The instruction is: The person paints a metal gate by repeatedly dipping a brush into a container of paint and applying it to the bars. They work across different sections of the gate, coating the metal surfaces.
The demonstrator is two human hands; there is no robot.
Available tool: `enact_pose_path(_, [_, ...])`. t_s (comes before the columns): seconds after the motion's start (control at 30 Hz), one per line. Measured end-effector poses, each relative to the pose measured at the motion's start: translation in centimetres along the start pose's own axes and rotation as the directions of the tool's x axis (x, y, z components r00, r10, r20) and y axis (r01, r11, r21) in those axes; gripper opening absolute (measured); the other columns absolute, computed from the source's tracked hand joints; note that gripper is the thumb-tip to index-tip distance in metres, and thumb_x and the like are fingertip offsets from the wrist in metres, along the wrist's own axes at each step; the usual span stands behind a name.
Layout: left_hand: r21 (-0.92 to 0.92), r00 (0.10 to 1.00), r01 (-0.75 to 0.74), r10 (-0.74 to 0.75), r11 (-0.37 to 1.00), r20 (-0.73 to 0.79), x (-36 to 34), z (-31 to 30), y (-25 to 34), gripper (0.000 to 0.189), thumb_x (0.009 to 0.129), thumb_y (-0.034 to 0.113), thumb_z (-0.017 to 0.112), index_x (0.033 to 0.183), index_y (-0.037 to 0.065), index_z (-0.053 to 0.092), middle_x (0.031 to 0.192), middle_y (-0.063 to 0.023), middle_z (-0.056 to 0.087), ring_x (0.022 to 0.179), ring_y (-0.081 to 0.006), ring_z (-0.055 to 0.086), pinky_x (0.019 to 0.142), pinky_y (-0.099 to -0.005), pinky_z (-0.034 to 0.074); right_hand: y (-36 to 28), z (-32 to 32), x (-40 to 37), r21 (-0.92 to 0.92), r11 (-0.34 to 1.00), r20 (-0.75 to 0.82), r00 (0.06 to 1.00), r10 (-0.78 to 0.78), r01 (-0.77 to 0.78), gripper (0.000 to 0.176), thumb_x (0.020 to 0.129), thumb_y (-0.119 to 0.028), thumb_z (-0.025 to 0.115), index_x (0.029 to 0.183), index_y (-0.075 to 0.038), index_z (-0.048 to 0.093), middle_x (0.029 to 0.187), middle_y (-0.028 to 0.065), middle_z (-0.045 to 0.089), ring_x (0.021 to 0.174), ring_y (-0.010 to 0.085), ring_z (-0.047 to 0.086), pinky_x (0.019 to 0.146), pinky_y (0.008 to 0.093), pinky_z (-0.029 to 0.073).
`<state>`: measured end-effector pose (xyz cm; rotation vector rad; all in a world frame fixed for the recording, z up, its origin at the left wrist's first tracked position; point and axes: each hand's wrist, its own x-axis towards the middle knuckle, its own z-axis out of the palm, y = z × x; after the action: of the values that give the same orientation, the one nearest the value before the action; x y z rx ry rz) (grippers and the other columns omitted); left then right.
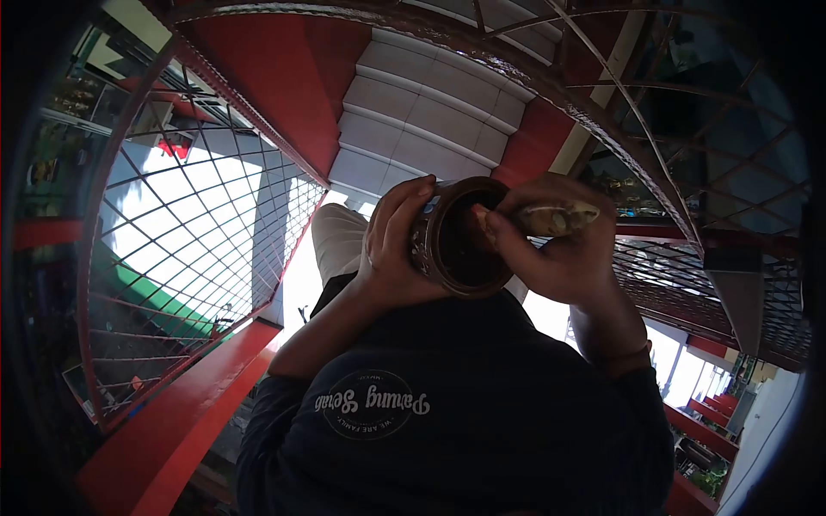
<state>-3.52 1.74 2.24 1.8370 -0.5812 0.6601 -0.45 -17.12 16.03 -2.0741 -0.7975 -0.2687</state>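
Dark shirt (516, 404) fills the near side; just beyond it a brown pot (423, 245) is held, mouth toward the camera. The left hand (391, 245) wraps its left wall, while the right hand (555, 258) pinches a brush-like tool (564, 218) at the mouth's right. Probably stiff, slippery and breakable, the pot suits a firm cradle below the rim; the tool looks light.

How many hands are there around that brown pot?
2. The left hand holds the brown pot from outside; the right hand grips a brush-like tool at its opening. No others show, though dark areas could hide some.
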Motion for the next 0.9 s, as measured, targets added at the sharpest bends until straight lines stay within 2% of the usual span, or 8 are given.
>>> enact_pose_path(0.1, [0.0, 1.0, -0.014, 0.014, 1.0, -0.014, 0.0, -0.1, -0.2, 0.116, 0.053, 0.046, 0.097, 0.142, 0.002, 0.037, 0.133, -0.0256, 0.051, 0.122, -0.0391, 0.057, 0.098, -0.0481, 0.05, -0.8, -0.4, -0.2, 0.092, 0.995, -0.127, 0.99, 0.06, -0.048, 0.016, 0.077, -0.005, 0.08, 0.089, -0.002, 0.069, 0.079, 0.0111, 0.068, 0.067, 0.0156, 0.07, 0.058, 0.0272, 0.053])
enact_pose_path(0.33, [0.033, 1.0, -0.023, 0.023, 0.999, -0.021, 0.4, -0.3, 0.1, 0.116, 0.053, 0.047, 0.097, 0.142, 0.002, 0.038, 0.134, -0.0253, 0.051, 0.121, -0.0389, 0.058, 0.097, -0.0483, 0.05, -0.4, -0.3, -0.1, -0.009, 0.999, 0.015, 0.999, 0.035, -0.035, 0.015, 0.078, -0.003, 0.079, 0.088, -0.001, 0.068, 0.077, 0.0094, 0.069, 0.067, 0.0147, 0.07, 0.058, 0.0263, 0.054])
enact_pose_path(0.37, [0.036, 1.0, -0.009, 0.009, 0.999, -0.006, 0.4, -0.5, 0.0, 0.116, 0.053, 0.047, 0.097, 0.142, 0.002, 0.038, 0.134, -0.0249, 0.051, 0.121, -0.0389, 0.057, 0.097, -0.0483, 0.049, -0.2, -0.1, -0.2, 0.058, 0.998, -0.086, 0.996, 0.004, 0.001, 0.017, 0.077, -0.001, 0.08, 0.09, 0.0, 0.068, 0.077, 0.0098, 0.069, 0.068, 0.0142, 0.07, 0.058, 0.025, 0.054])
enact_pose_path(0.5, [0.035, 1.0, 0.006, -0.006, 0.999, 0.004, 0.1, -0.8, -0.2, 0.115, 0.053, 0.047, 0.097, 0.142, 0.003, 0.039, 0.134, -0.0236, 0.051, 0.122, -0.0387, 0.057, 0.098, -0.0488, 0.049, -0.3, -0.9, -0.6, 0.252, 0.963, -0.18, 0.973, 0.144, -0.096, 0.018, 0.076, 0.001, 0.08, 0.091, 0.001, 0.07, 0.076, 0.0109, 0.069, 0.069, 0.0152, 0.07, 0.058, 0.0243, 0.054])
enact_pose_path(0.6, [0.052, 0.999, 0.042, -0.043, 0.998, 0.008, -0.1, -0.7, -0.5, 0.115, 0.054, 0.047, 0.096, 0.143, 0.005, 0.038, 0.134, -0.0229, 0.051, 0.122, -0.0387, 0.057, 0.098, -0.0495, 0.049, 0.7, -3.2, -0.6, 0.019, 0.992, 0.024, 0.991, -0.129, 0.129, 0.017, 0.073, 0.0, 0.08, 0.087, 0.001, 0.07, 0.078, 0.0124, 0.07, 0.071, 0.0177, 0.071, 0.059, 0.026, 0.055])
enact_pose_path(0.63, [0.059, 0.999, 0.048, -0.048, 0.997, 0.006, -0.1, -0.8, -0.6, 0.114, 0.054, 0.047, 0.096, 0.143, 0.005, 0.038, 0.134, -0.0229, 0.051, 0.122, -0.0387, 0.057, 0.098, -0.0497, 0.049, 0.1, -3.6, -1.3, 0.002, 1.0, 0.051, 0.998, -0.029, 0.029, 0.018, 0.07, -0.002, 0.08, 0.085, 0.0, 0.07, 0.079, 0.0126, 0.071, 0.071, 0.0209, 0.071, 0.062, 0.0285, 0.057])
enact_pose_path(0.73, [0.081, 0.998, 0.066, -0.067, 0.995, 0.009, -0.1, -1.0, -0.8, 0.113, 0.055, 0.045, 0.096, 0.143, 0.006, 0.037, 0.134, -0.0228, 0.051, 0.122, -0.0388, 0.057, 0.098, -0.0505, 0.049, 0.1, -4.9, -1.7, -0.007, 0.983, 0.098, 0.978, -0.183, 0.184, 0.019, 0.069, -0.002, 0.078, 0.086, -0.001, 0.071, 0.079, 0.0121, 0.071, 0.072, 0.0226, 0.071, 0.065, 0.0304, 0.058])
enact_pose_path(0.9, [0.084, 0.999, 0.042, -0.042, 0.996, -0.004, 0.1, -0.9, -1.0, 0.111, 0.055, 0.043, 0.096, 0.142, 0.007, 0.037, 0.133, -0.0224, 0.052, 0.119, -0.0391, 0.059, 0.096, -0.0512, 0.05, 0.1, -6.4, -2.3, -0.032, 0.988, 0.08, 0.986, -0.145, 0.148, 0.018, 0.07, -0.006, 0.078, 0.086, 0.0, 0.072, 0.081, 0.0157, 0.071, 0.076, 0.0248, 0.073, 0.067, 0.0313, 0.058])
